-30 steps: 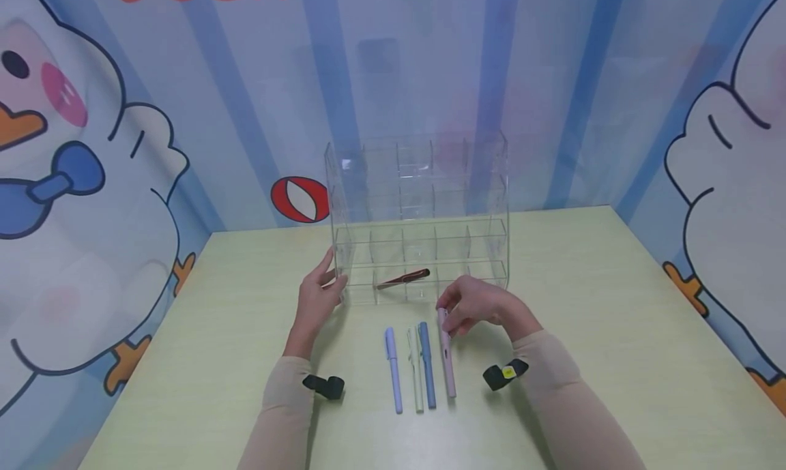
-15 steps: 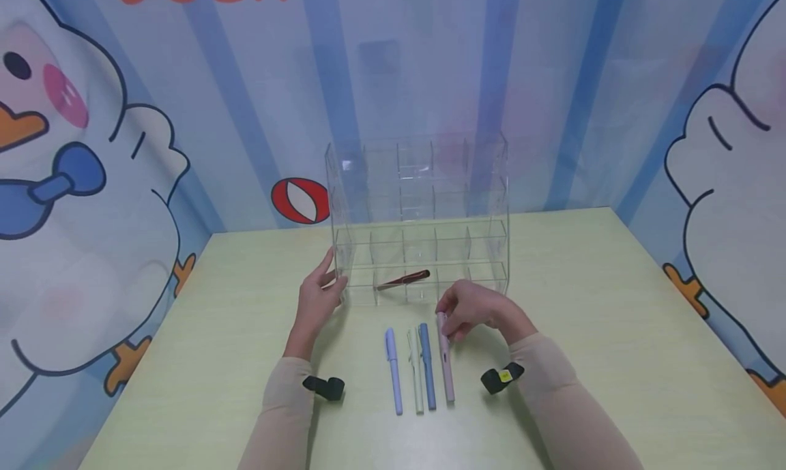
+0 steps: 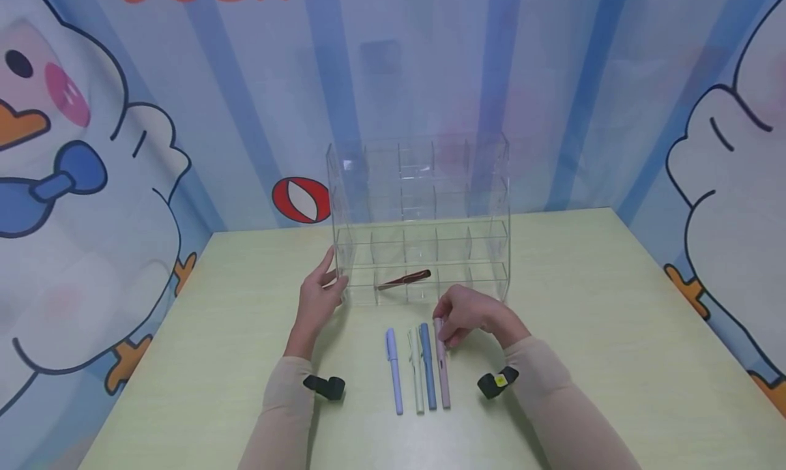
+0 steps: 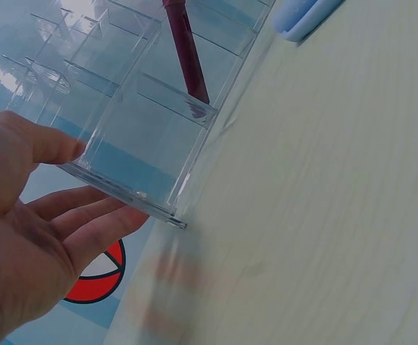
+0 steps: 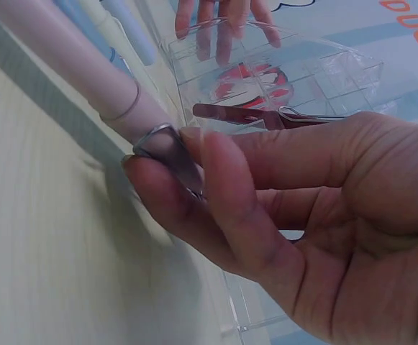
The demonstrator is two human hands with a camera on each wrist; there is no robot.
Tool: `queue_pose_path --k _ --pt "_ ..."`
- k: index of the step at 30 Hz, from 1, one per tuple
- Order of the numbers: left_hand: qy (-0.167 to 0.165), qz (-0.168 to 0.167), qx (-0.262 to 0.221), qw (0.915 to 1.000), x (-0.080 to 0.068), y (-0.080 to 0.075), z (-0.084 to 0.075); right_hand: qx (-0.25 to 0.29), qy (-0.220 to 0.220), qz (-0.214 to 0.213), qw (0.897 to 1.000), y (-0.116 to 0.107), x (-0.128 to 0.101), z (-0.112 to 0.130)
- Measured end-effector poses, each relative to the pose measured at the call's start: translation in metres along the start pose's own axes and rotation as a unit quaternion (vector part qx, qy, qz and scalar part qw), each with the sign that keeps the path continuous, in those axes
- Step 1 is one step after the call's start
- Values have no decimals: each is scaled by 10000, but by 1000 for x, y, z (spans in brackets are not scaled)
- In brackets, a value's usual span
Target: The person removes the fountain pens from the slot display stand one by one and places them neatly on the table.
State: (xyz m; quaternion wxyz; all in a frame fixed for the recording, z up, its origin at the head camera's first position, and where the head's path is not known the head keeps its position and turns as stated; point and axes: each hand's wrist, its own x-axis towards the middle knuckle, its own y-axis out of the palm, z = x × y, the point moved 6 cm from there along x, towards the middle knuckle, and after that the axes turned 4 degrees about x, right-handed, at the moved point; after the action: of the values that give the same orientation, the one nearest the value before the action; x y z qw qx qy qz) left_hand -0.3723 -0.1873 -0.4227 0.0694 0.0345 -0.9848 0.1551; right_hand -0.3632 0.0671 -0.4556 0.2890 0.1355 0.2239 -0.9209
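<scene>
My left hand (image 3: 316,299) holds the left side panel of a clear tiered organizer (image 3: 505,252). In the left wrist view its thumb is on one face of the panel and its fingers on the other. With thumb and fingers my right hand (image 3: 471,316) pinches the clip end of a pink pen (image 3: 443,378), which lies along the table beside a blue pen (image 3: 428,371). Left of these are a pale green pen (image 3: 417,378) and a lavender pen (image 3: 395,374). A dark red pen (image 3: 405,279) rests slanted in the organizer's lowest front row.
The pale table (image 3: 184,361) meets a printed backdrop (image 3: 430,61) behind the organizer, with striped blue cloth and cartoon ducks at both sides. Black wrist cameras sit on both sleeves, the right one (image 3: 497,383) near the pink pen.
My right hand has shifted slightly left and toward me, bringing the pink pen closer to the blue pen. My left hand and the organizer have stayed put.
</scene>
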Motion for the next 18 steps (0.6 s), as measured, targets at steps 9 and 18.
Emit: queue_pose_path --k 9,18 --pt "10 34 -67 10000 -2 0 -2 -55 5 -15 10000 4 2 -2" --pt "25 98 -107 9999 1 0 2 -528 53 -198 9984 5 3 -2"
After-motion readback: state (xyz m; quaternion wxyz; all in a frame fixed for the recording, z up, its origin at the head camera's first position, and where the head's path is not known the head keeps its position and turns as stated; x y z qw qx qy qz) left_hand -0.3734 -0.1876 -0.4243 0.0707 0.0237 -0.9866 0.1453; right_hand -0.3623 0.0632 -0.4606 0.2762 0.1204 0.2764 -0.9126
